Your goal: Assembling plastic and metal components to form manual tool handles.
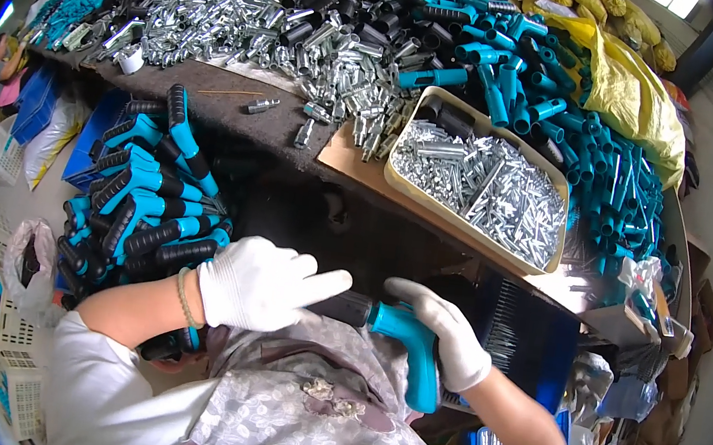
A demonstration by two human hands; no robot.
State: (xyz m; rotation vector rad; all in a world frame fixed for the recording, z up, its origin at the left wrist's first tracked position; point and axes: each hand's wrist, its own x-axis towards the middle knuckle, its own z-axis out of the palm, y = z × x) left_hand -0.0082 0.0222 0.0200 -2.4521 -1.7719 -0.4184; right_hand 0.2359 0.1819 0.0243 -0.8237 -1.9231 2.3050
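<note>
Both my hands wear white gloves and hold a teal and black pistol-shaped tool handle (401, 327) in front of my apron. My left hand (253, 285) is closed about its black end, the index finger stretched along it. Around the bent teal grip is my right hand (452, 334), its palm against the outer side. Part of the black end is hidden under the left glove. To the left of my left hand lies a heap of similar pistol-shaped handles (145, 205), teal with black grips.
A bench (237, 106) carries piles of silver metal parts (209, 9), black sleeves and teal shells (503, 80). At its near edge sits a cream tray (476, 228) of small metal pins. Yellow sacks (630, 96) lie at back right; white crates (18, 332) stand at left.
</note>
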